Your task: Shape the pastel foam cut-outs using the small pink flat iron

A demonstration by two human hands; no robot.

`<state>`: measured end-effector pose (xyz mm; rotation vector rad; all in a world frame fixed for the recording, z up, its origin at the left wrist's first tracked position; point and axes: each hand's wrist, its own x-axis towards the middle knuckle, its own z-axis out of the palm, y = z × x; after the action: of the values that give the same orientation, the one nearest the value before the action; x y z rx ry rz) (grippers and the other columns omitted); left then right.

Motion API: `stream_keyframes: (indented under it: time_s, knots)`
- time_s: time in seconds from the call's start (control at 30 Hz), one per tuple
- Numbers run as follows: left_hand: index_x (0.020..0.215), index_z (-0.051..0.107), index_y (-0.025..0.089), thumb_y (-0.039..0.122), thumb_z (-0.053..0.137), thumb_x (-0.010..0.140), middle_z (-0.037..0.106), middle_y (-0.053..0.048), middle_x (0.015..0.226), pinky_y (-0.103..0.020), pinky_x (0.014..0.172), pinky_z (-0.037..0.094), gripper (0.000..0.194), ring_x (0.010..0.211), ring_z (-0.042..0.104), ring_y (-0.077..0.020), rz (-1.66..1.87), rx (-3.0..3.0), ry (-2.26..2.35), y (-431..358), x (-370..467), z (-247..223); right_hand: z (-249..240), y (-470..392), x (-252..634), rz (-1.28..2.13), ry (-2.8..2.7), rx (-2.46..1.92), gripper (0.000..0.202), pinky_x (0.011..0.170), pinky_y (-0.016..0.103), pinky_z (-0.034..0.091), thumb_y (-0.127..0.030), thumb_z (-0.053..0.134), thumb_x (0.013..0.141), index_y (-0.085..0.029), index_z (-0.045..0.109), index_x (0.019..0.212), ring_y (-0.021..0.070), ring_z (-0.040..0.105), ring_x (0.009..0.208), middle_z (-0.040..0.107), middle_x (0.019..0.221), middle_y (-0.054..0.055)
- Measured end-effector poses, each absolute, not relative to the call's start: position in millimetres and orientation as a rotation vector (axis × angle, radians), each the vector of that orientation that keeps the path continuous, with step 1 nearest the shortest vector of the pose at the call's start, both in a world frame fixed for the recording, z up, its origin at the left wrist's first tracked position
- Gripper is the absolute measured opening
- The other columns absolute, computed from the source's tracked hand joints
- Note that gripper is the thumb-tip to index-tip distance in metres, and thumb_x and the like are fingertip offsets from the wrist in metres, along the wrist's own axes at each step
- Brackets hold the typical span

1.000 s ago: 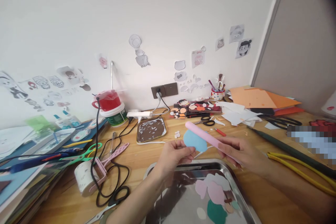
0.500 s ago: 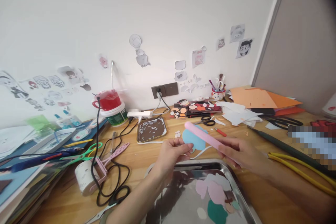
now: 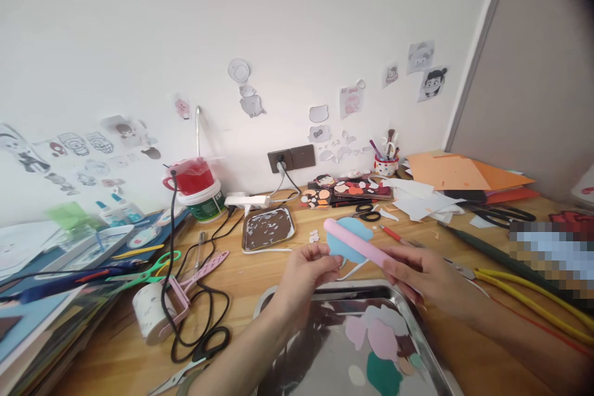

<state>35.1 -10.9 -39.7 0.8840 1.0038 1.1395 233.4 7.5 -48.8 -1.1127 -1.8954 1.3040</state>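
Observation:
Between the thumb and fingers of my left hand (image 3: pixel 310 269) is the edge of a light blue cut-out (image 3: pixel 356 229), held up above the far rim of a metal tray (image 3: pixel 271 297). My right hand (image 3: pixel 417 275) is closed around the lower end of a smooth pink stick (image 3: pixel 355 240), which slants up to the left across the front of the blue piece. Whether the stick touches the piece, I cannot tell. On the tray lie pink cut-outs (image 3: pixel 382 339), a grey one (image 3: pixel 392 322) and a dark green one (image 3: pixel 383 374).
Left are a pink-handled lint roller (image 3: pixel 151 312), black cables (image 3: pixel 227 303) and green scissors (image 3: pixel 148 269). Behind my hands stand a shallow brown tray (image 3: pixel 269 229) and black-handled scissors (image 3: pixel 369 213). Yellow-handled pliers (image 3: pixel 520 284) lie beyond my right arm, near orange sheets (image 3: pixel 464 173).
The blue cut-out has shifted slightly to the right and turned behind the pink stick. The stick's tip has dropped a little left. Both hands keep their hold.

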Motion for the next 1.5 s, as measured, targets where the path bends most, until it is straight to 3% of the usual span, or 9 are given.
stream_keyframes:
  time_s: [0.27,0.47,0.6,0.67,0.73,0.87,1.27,1.5]
  knots:
    - [0.059,0.055,0.013,0.02,0.066,0.055,0.054,0.0,0.062,-0.02,0.06,0.039,0.014,0.055,0.049,-0.0076,1.148,0.863,0.98,-9,33,-39,-44,15,235,1.26,-1.751,-1.206,0.032,0.035,0.018,0.029,-0.048,0.041,0.075,-0.018,0.049,0.064,0.0057,0.036,0.037,0.043,0.053,-0.005]
    - [0.062,0.057,0.012,0.021,0.065,0.055,0.055,-0.002,0.064,-0.021,0.062,0.041,0.013,0.06,0.05,-0.0091,1.168,0.861,0.989,-6,30,-40,-45,24,243,1.147,-1.645,-1.273,0.039,0.035,0.019,0.029,-0.049,0.033,0.079,-0.018,0.049,0.062,0.0079,0.034,0.038,0.035,0.044,-0.005]
    - [0.062,0.058,0.012,0.02,0.065,0.056,0.055,-0.002,0.066,-0.021,0.063,0.042,0.012,0.061,0.05,-0.0086,1.198,0.847,1.032,-4,29,-41,-46,22,241,1.243,-1.7,-1.231,0.03,0.036,0.018,0.031,-0.047,0.044,0.075,-0.02,0.054,0.083,0.0067,0.035,0.039,0.04,0.048,-0.006]
    - [0.063,0.058,0.012,0.02,0.065,0.056,0.054,-0.001,0.068,-0.021,0.063,0.043,0.012,0.062,0.05,-0.0085,1.196,0.849,1.041,-4,29,-40,-46,19,240,1.307,-1.752,-1.204,0.036,0.035,0.017,0.03,-0.045,0.048,0.073,-0.023,0.051,0.1,0.0059,0.037,0.038,0.045,0.053,-0.005]
    - [0.063,0.058,0.012,0.022,0.065,0.057,0.054,-0.002,0.069,-0.021,0.063,0.043,0.013,0.063,0.05,-0.0089,1.182,0.863,1.038,-4,28,-40,-44,15,238,1.374,-1.815,-1.157,0.037,0.036,0.018,0.031,-0.043,0.048,0.074,-0.024,0.05,0.105,0.0057,0.039,0.038,0.049,0.06,-0.004]
    - [0.066,0.059,0.012,0.027,0.064,0.059,0.054,-0.002,0.069,-0.022,0.062,0.043,0.017,0.063,0.05,-0.0093,1.162,0.891,1.008,-6,29,-39,-43,9,235,1.478,-1.854,-1.085,0.031,0.038,0.018,0.035,-0.042,0.043,0.077,-0.021,0.053,0.097,0.0061,0.043,0.04,0.052,0.068,-0.001]
    - [0.063,0.057,0.012,0.019,0.064,0.057,0.055,-0.001,0.06,-0.02,0.056,0.04,0.011,0.052,0.049,-0.0074,1.082,0.948,1.036,-9,36,-41,-46,7,232,1.352,-1.906,-1.048,0.026,0.035,0.016,0.025,-0.039,0.04,0.08,-0.018,0.05,0.071,0.0049,0.034,0.035,0.039,0.043,-0.007]
    - [0.067,0.055,0.013,0.017,0.06,0.06,0.056,-0.003,0.071,-0.025,0.061,0.043,0.01,0.062,0.054,-0.0117,1.131,0.917,1.017,-7,30,-41,-43,17,241,1.239,-1.765,-1.157,0.031,0.036,0.017,0.028,-0.041,0.037,0.081,-0.018,0.045,0.061,0.0054,0.034,0.037,0.038,0.048,-0.006]
